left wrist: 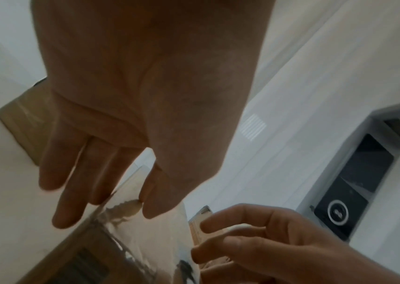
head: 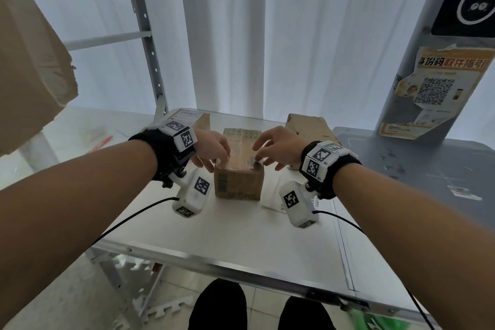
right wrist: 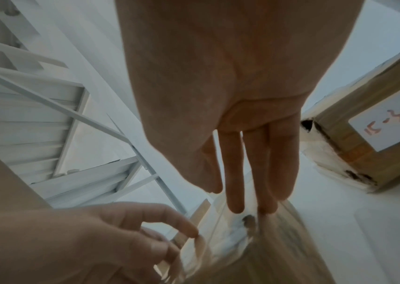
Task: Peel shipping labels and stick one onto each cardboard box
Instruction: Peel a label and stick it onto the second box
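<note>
Pressing: the middle cardboard box, set mid-tabletop, is being touched on its top by both hands.
Left hand: fingers loosely extended, tips laid on the taped top near its left edge; nothing is pinched.
Right hand: fingers straight, close together, tips at the top's right side.
Label: whether one is under the fingers cannot be told; a glossy film is seen on top.
Other boxes: left box already labelled; right box behind.
Risk: a crease or slanted label is judged likely if uneven pressure is applied; the light box could be slid.

white table | metal shelving | QR poster | white curtain
</note>
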